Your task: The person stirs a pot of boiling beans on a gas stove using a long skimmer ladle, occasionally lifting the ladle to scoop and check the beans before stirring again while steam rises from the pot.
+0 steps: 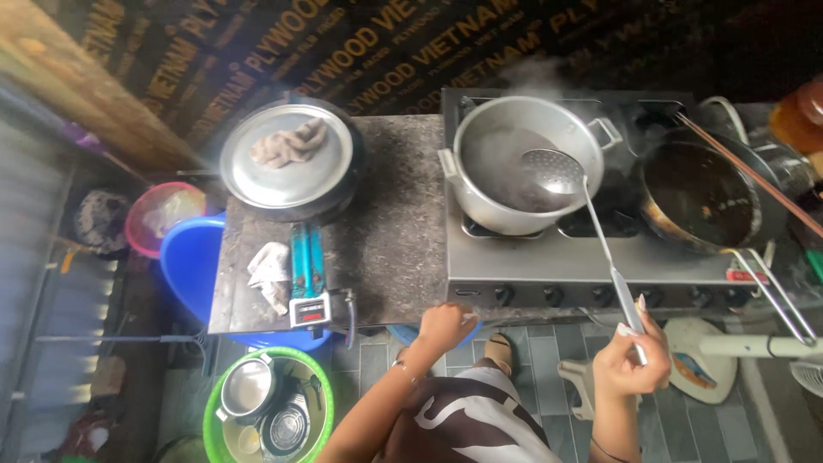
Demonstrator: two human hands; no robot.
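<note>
My right hand [633, 353] grips the long handle of a metal skimmer ladle [554, 171], whose perforated bowl hangs over a steaming aluminium pot [523, 163] on the left burner of a steel gas stove [583, 266]. My left hand [446, 326] is closed at the front edge of the stove, near its leftmost knob. A black wok [699, 195] with dark oil sits on the right burner, long chopsticks [746, 167] resting across it.
Left of the stove, a stone counter [394, 231] holds a lidded black pan [287, 159] with a cloth on its lid, a rag and a blue lighter tool [306, 274]. Blue and pink basins stand beside it. A green basket [267, 411] of dishes sits on the floor.
</note>
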